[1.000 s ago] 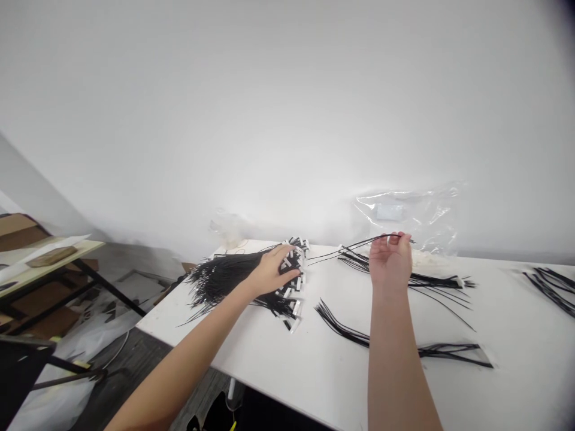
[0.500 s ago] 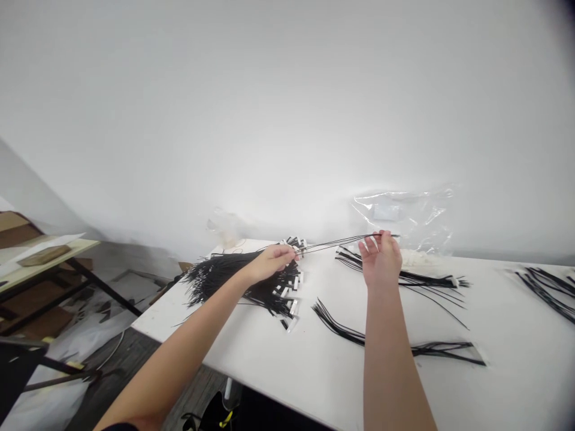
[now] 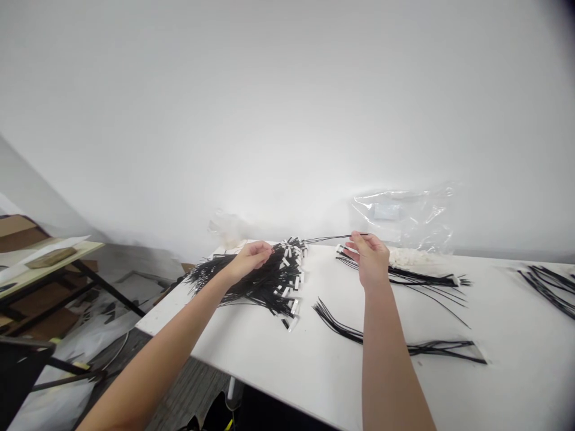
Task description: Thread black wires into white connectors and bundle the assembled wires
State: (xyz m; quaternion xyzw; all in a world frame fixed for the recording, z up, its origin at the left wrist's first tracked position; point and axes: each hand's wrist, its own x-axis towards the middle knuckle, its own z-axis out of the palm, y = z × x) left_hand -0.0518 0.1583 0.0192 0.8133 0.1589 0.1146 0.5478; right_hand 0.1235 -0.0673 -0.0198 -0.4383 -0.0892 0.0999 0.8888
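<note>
Several thin black wires [image 3: 330,238] stretch between my two hands above the white table. My left hand [image 3: 251,258] is pinched at their left end, over a large pile of black wires with white connectors [image 3: 265,281]. The fingertips of my right hand [image 3: 372,256] grip the right end of the wires, its other fingers loosely curled. Under and behind the right wrist lies a bundle of black wires [image 3: 422,277]. Nearer the front edge, a second black wire bundle [image 3: 336,326] passes beneath the right forearm. What tips the wires is too small to make out.
A clear plastic bag [image 3: 404,218] leans on the wall, with small white pieces [image 3: 411,257] before it. More black wires [image 3: 548,287] lie at the far right of the white table [image 3: 287,359]. A shelf table [image 3: 54,257] with cardboard stands at the left.
Both hands have moved left, still holding the wires stretched between them. My left hand is now farther over the pile. The bundles on the table stay where they were.
</note>
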